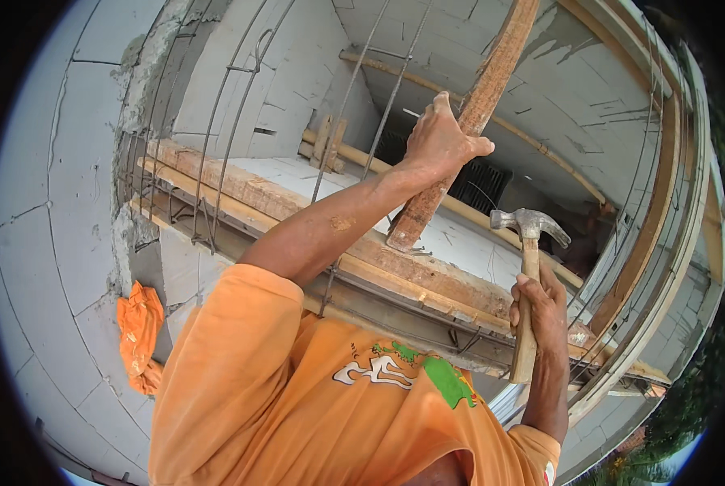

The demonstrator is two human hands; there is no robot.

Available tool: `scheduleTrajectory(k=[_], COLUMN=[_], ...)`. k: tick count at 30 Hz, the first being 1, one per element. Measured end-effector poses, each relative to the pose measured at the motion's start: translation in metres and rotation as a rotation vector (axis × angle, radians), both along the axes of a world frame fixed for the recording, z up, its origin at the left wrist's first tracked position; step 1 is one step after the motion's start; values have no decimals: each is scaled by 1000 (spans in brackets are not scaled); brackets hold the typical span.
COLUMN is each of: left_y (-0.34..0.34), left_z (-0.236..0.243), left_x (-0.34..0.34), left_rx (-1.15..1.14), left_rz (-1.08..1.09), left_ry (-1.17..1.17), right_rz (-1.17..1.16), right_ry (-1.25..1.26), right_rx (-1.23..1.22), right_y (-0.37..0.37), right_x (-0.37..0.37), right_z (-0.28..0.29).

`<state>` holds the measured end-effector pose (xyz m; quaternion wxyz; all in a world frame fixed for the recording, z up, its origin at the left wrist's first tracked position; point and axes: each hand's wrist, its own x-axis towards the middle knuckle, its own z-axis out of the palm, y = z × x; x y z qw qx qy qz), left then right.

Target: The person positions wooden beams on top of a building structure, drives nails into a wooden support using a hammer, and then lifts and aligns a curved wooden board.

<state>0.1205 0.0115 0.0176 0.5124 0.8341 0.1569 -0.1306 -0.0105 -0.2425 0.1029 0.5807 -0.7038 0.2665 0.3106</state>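
Observation:
My left hand [445,144] grips a rough wooden post [485,89], which leans up and to the right. Part of its fingers are hidden by the wood. The post's lower end stands on a thick horizontal wooden beam [370,253]. A few nails [417,252] lie by its foot. In my right hand [544,306] a claw hammer [527,267] is held upright by its wooden handle. Its metal head points up, with the claw toward the right, apart from the post.
Thin steel reinforcing bars [231,121] rise left of the post. A grey block wall [79,235] stands on the left, with an orange plastic bag [139,340] against it. Wooden boards [654,243] frame the right side. A bamboo pole [541,150] runs behind the post.

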Motion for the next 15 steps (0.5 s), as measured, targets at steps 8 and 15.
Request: scheduleTrajectory(k=[8, 15], left_y=[150, 204], left_z=[74, 16], left_x=[-13, 13], left_rx=[186, -631], left_rz=[238, 107], left_ry=[-746, -47], right_rz=[35, -34], right_ry=[-91, -95], right_rx=[-61, -16], right_y=[24, 42], right_x=[-34, -55], right_z=[8, -1])
